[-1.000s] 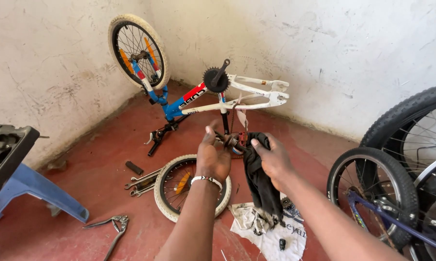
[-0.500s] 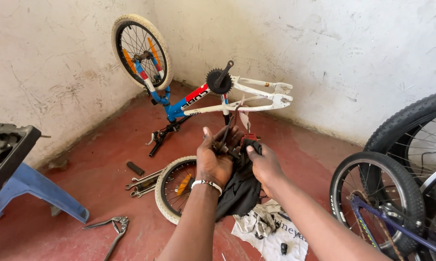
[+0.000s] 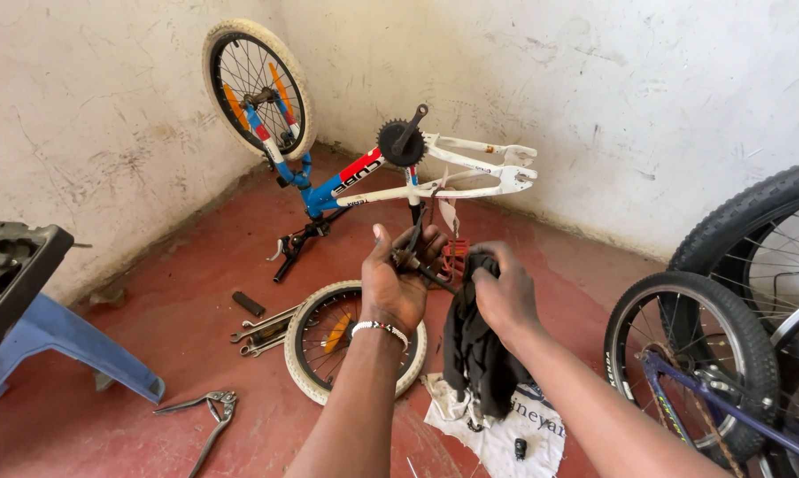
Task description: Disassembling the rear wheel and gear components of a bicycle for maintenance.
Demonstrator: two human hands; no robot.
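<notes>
My left hand [image 3: 397, 281] is raised in front of me and grips a small dark metal bicycle part [image 3: 414, 255] with a thin rod sticking out of it. My right hand [image 3: 503, 294] holds a black rag [image 3: 474, 347] bunched against that part, and the rag hangs down below my wrist. Next to the rag, between the hands, shows a small red ribbed piece [image 3: 454, 258]. Behind the hands an upside-down small bicycle frame [image 3: 399, 181] in blue, red and white stands on the red floor, its front wheel [image 3: 258, 88] up in the air.
A loose small wheel [image 3: 315, 341] lies on the floor under my left arm, with wrenches [image 3: 262, 327] beside it. Pliers [image 3: 206, 416] lie near the front. A blue plastic stool [image 3: 54, 341] carrying a dark toolbox [image 3: 5, 265] stands at left. Bicycle wheels [image 3: 691, 354] crowd the right.
Both hands have come closer together and slightly lower. The rag, held out to the right a second ago, is now wrapped against the part in my left hand.
</notes>
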